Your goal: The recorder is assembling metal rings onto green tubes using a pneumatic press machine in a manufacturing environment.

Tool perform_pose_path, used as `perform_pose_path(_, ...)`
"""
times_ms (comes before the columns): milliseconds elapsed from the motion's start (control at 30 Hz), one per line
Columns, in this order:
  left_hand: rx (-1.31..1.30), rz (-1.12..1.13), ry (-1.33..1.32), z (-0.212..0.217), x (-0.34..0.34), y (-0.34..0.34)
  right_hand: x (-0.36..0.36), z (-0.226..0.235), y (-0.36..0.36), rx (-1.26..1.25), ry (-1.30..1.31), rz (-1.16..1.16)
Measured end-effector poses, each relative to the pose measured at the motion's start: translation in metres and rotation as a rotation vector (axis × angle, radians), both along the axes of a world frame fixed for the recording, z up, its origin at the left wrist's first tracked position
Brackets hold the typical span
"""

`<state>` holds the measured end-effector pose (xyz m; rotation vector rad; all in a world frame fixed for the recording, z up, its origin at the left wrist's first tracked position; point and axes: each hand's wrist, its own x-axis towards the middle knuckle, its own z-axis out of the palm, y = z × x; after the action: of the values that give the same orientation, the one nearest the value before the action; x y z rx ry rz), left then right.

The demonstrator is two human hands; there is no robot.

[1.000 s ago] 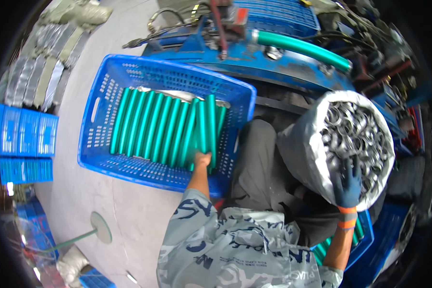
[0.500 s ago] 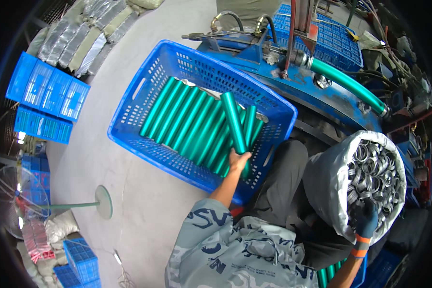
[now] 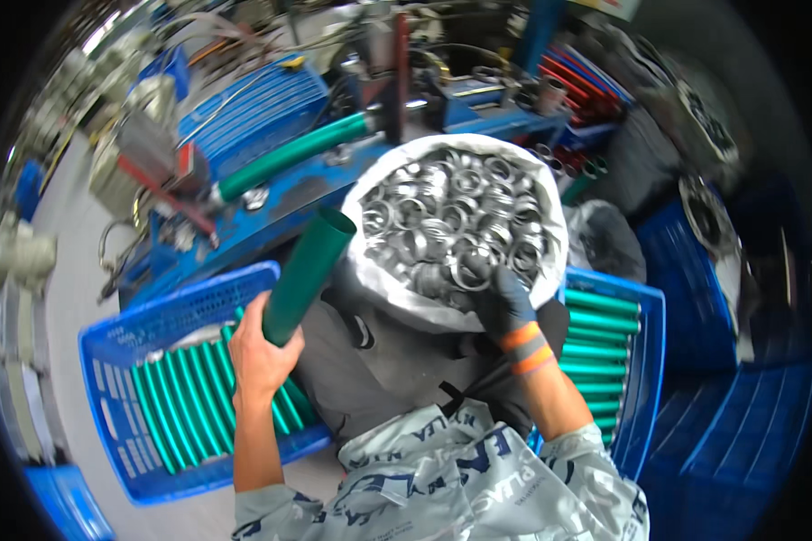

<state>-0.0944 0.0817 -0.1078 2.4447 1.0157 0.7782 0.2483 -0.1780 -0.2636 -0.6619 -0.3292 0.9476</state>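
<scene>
My bare left hand [image 3: 263, 353] is wrapped round the lower end of a green tube [image 3: 309, 270], which tilts up to the right with its open end uppermost. My right hand [image 3: 505, 305], in a dark glove with orange bands at the wrist, is at the near rim of a white sack [image 3: 363, 275]. Its fingers are closed at a metal ring [image 3: 471, 269]; the dark glove partly hides the grip. Several loose metal rings [image 3: 424, 203] fill the sack.
A blue crate [image 3: 108, 415] of green tubes stands at my left, another blue crate [image 3: 651, 379] of tubes at my right. Beyond the sack runs a blue machine bench [image 3: 302, 194] with a green tube [image 3: 289, 158] mounted on it. Red tubes [image 3: 577, 86] lie at the far right.
The view has swung right. My left hand has lifted the green tube out of the left crate and brought it beside the sack. My right hand stays at the sack, a ring now at its fingertips.
</scene>
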Motion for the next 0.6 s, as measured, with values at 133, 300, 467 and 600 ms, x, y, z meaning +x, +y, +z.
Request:
perform_pose_path(133,-0.002,-0.261,0.132,0.036,0.05,-0.023,-0.01,0.077,-0.022,0.014,-0.002,0.032)
perform_pose_path(300,0.049,-0.405,0.197,0.059,0.063,-0.043,0.0,0.098,-0.019,0.093,0.015,-0.018)
perform_pose_path(467,0.032,-0.418,0.249,0.065,0.056,-0.05,0.001,0.102,-0.014,-0.025,-0.03,-0.154)
perform_pose_path(600,0.024,-0.427,0.258,0.063,0.057,-0.053,-0.011,0.105,0.0,-0.07,-0.378,-0.232)
